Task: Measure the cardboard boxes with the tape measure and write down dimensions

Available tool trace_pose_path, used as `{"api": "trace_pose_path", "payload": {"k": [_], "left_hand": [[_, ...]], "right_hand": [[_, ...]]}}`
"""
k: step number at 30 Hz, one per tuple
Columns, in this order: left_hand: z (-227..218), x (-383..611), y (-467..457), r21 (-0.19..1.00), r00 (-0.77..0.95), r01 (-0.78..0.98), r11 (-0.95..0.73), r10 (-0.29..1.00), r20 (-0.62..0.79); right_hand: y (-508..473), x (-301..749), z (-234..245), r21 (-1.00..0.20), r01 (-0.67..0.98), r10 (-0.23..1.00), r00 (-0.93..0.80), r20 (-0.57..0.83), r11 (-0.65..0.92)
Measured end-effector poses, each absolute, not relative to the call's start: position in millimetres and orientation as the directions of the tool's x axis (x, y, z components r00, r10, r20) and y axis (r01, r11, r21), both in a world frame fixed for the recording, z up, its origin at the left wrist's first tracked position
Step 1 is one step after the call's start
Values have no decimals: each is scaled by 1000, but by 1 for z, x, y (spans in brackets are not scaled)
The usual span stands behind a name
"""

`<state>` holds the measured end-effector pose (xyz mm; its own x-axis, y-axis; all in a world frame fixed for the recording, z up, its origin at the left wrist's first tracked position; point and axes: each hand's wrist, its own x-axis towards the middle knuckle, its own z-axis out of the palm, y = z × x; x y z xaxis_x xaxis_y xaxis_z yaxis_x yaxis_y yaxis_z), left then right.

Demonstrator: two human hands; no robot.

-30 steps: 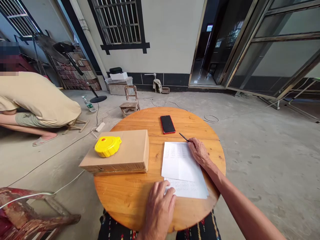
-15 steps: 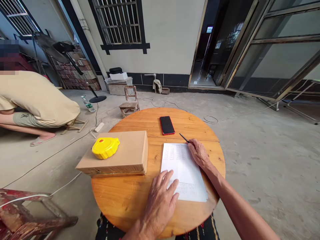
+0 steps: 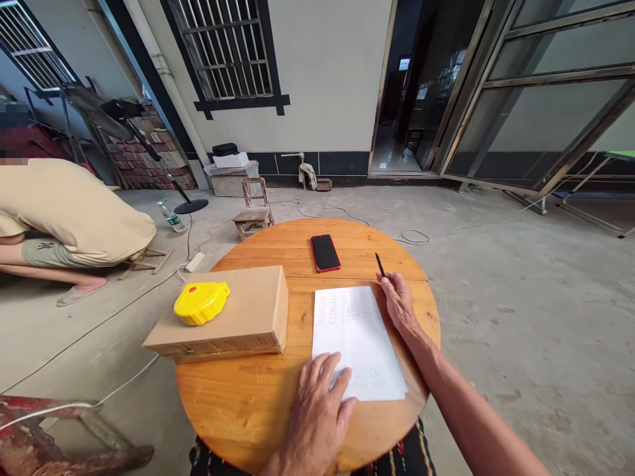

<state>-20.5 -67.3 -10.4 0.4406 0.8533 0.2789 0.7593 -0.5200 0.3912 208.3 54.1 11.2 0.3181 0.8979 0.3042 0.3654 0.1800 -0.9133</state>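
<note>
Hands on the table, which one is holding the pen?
The right hand, beside the paper, grips the pen. The left hand holds nothing; it lies flat on the near edge of the paper.

Our left hand (image 3: 317, 413) has slid up from the near corner of the printed sheet of paper (image 3: 354, 327), and its fingers now lie flat across the lower part. The sheet, doubled over a second ago, now lies as one flat page. In our right hand (image 3: 399, 304) the pen (image 3: 380, 264) has swung from a low leftward slant to stand steeper, its tip pointing away from us.
</note>
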Motion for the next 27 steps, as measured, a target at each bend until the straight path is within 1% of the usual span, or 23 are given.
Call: {"api": "trace_pose_path", "payload": {"k": [5,9,12,15,20,23,27], "left_hand": [[-13,-16,-65,402,423,762,-508,860,285],[-13,-12,-64,396,417,766,-507,860,295],[-11,-12,-64,391,415,768,-507,859,299],[-10,-13,-64,388,413,766,-513,855,314],[-11,-13,-65,403,398,758,-513,853,337],[-13,-13,-66,415,393,750,-515,852,346],[-16,-16,-66,424,409,736,-527,846,341]], "right_hand": [[62,215,0,-963,176,884,389,260,206],[67,217,-1,-977,30,899,384,208,213],[62,215,7,-977,-84,930,331,157,195],[45,209,20,-974,-179,961,261,89,139],[-7,192,37,-968,-249,994,106,-8,19],[-44,176,39,-937,-349,998,39,-44,-28],[-98,153,32,-863,-495,994,-7,-106,-95]]}}
